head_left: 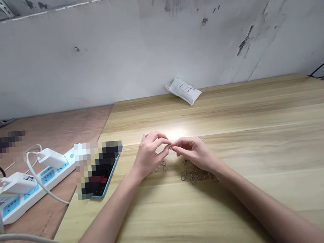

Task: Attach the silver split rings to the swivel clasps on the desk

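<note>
My left hand (150, 154) and my right hand (194, 152) meet above the light wood tabletop (236, 205), their fingertips pinching a small metal ring (170, 147) from both sides. Below my left hand lie several loose metal rings (161, 167). Several metal swivel clasps (189, 176) lie in a loose heap under my right hand, partly shaded by it. Another small metal piece (200, 139) shows just beyond my right hand.
A white sealed pouch (183, 91) lies at the tabletop's far edge against a stained white wall (133, 45). A phone in a blue case (106, 182) lies at the left. Beyond it, a white power strip (35, 187) with chargers sits on a lower plywood surface (53, 130).
</note>
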`<state>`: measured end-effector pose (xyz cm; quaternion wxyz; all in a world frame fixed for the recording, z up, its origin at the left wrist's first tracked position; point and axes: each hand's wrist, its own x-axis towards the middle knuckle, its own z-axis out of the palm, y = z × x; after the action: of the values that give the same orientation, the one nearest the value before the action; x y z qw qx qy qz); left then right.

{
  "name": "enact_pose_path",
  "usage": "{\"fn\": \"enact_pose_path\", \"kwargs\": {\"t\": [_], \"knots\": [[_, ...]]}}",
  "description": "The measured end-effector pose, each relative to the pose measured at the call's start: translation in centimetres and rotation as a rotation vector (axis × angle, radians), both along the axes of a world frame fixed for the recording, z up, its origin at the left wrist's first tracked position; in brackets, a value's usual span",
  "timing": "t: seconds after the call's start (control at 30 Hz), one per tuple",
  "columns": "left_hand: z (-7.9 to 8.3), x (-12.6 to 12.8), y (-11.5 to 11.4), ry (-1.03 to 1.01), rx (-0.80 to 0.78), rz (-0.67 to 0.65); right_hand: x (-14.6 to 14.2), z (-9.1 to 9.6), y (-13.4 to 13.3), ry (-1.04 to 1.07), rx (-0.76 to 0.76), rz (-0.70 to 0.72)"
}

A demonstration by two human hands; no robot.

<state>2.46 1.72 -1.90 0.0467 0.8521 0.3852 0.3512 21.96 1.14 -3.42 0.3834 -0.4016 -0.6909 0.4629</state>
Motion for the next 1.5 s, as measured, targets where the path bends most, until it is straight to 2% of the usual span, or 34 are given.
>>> {"fn": "enact_pose_path", "kwargs": {"t": [0.2,0.37,0.47,0.77,1.2,1.33,1.5], "knots": [[-0.3,-0.1,0.2,0.002,-0.067,-0.091,0.2,0.1,0.0,0.024,-0.092,0.082],[0.0,-0.1,0.1,-0.011,-0.116,-0.053,0.2,0.1,0.1,0.075,-0.139,0.078],[0.3,-0.3,0.0,-0.014,-0.151,-0.032,0.2,-0.2,0.2,0.037,-0.069,0.026],[0.0,-0.6,0.3,0.032,-0.142,-0.111,0.0,-0.8,0.2,-0.154,0.258,-0.027],[0.0,-0.5,0.3,0.066,-0.144,-0.122,-0.2,-0.4,0.0,-0.165,0.316,-0.050],[0.0,-0.6,0.3,0.075,-0.098,-0.098,-0.3,-0.3,-0.1,-0.105,0.212,-0.043],[0.5,-0.6,0.1,0.052,0.000,0.042,-0.3,0.6,-0.3,0.192,-0.174,0.048]]}}
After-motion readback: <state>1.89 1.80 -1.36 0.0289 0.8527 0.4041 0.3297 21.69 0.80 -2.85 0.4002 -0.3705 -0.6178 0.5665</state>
